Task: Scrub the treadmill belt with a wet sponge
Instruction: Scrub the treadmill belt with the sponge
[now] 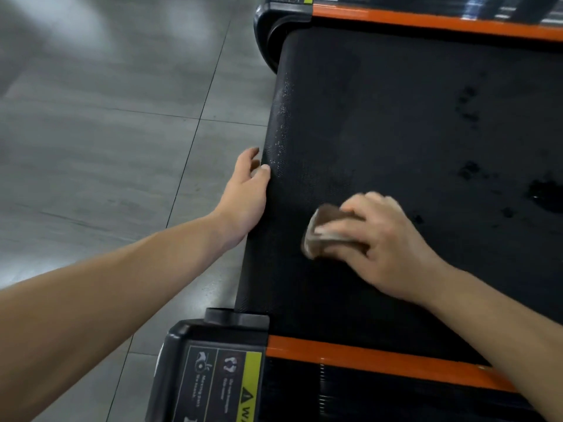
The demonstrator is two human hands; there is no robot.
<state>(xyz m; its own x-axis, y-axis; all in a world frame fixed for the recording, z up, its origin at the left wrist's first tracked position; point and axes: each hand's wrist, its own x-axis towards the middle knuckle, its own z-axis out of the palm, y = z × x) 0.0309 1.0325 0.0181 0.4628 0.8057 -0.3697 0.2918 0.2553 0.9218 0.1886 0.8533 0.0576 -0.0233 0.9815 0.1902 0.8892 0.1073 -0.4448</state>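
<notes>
The black treadmill belt (pixel 380 123) fills the right half of the view, with dark wet patches at its right side and pale specks along its left end. My right hand (pixel 384 245) grips a brownish sponge (pixel 320 229) and presses it flat on the belt near the middle; the sponge is motion-blurred. My left hand (pixel 246 196) rests on the rounded end of the belt, thumb on top and fingers curled over the edge.
Orange side rails run along the belt at the top (pixel 426 21) and at the bottom (pixel 380 360). A black end cap with warning stickers (pixel 219 379) sits at the lower middle. Grey tiled floor (pixel 106 117) lies to the left.
</notes>
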